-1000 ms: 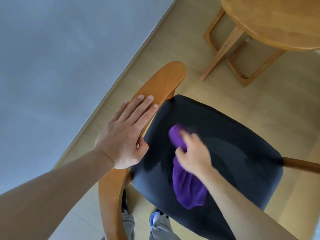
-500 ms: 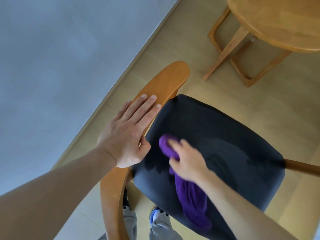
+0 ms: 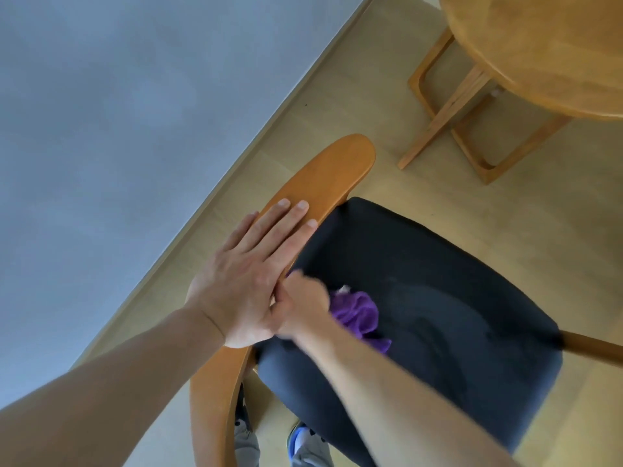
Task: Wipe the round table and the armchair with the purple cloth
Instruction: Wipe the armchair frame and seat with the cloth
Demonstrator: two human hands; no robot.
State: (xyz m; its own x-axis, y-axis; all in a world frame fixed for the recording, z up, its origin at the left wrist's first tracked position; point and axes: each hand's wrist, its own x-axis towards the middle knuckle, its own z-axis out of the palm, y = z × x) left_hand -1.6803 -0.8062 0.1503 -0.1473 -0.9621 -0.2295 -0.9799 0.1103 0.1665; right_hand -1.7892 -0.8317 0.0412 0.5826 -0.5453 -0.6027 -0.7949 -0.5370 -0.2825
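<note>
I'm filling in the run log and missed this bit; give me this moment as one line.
phase: wiping armchair seat | right hand: grips purple cloth on seat | left hand: flat on wooden armrest | round table: untouched

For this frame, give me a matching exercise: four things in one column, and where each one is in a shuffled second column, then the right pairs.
Things:
1. left hand
2. right hand
3. purple cloth
4. round table

Places:
A. bunched on the dark seat cushion, beside the right hand
B. top right, standing on the floor beyond the armchair
C. laid flat on the wooden armrest, fingers straight
D. on the seat cushion right beside the armrest, holding the cloth

Pairs: 1-C, 2-D, 3-A, 4-B
</note>
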